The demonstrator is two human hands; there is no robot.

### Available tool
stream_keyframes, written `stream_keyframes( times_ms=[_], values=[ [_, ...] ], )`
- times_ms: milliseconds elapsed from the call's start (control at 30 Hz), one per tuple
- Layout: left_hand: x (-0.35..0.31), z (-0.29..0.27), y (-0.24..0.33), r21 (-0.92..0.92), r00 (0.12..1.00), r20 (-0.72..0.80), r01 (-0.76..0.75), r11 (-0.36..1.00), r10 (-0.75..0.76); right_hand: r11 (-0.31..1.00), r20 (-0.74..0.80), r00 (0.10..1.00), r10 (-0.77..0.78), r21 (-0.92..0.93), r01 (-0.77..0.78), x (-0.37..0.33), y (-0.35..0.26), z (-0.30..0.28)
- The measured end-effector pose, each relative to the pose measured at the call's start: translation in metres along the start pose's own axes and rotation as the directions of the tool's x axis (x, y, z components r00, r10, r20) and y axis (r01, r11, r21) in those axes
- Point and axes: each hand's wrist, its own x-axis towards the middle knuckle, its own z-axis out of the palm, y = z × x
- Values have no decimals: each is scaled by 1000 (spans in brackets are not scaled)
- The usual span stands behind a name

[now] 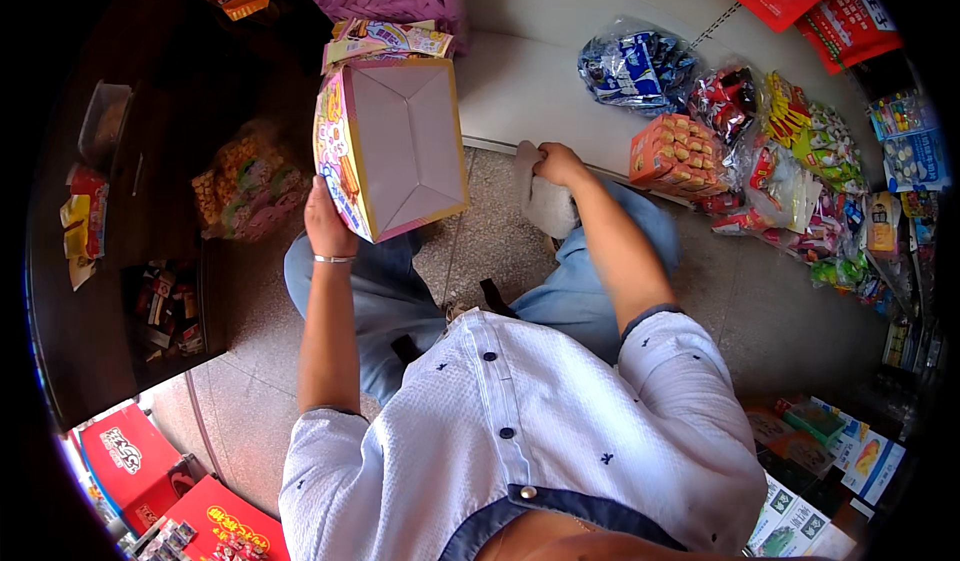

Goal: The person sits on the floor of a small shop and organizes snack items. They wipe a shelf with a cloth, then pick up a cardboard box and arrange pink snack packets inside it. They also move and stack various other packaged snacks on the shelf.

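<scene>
White patterned shirt [560,416] nearest camera, blue jeans [372,301] beyond it. Left hand [329,223] clasps cardboard box [405,151] at its near-left corner; fingers underneath hidden, can't tell how far they wrap. Box sits ahead, left of centre, pale creased face toward camera, long axis running roughly away from the body. Right hand [560,165] pinches grey cloth [548,204], right of the box, apart from it. Left is nearer, touching the box; right is across a gap, near the pale shelf [515,91].
</scene>
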Motion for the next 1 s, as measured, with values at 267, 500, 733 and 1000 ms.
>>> stream_keyframes(
  times_ms=[267, 500, 733, 1000],
  values=[
    [51, -2, -27, 795, 834, 260, 101, 598, -487, 559, 16, 962, 273, 811, -172, 18, 48, 18],
    [31, 42, -2, 784, 637, 621, -522, 336, -457, 916, -458, 876, -147, 272, 296, 157, 2, -52],
    [66, 47, -18, 935, 719, 341, -329, 135, -606, 880, -211, 907, -366, -396, 263, 320, -46, -15],
    [85, 66, -36, 973, 716, 217, -216, 84, -663, 921, -399, 889, -223, -386, 58, 382, -34, 38]
  ],
)
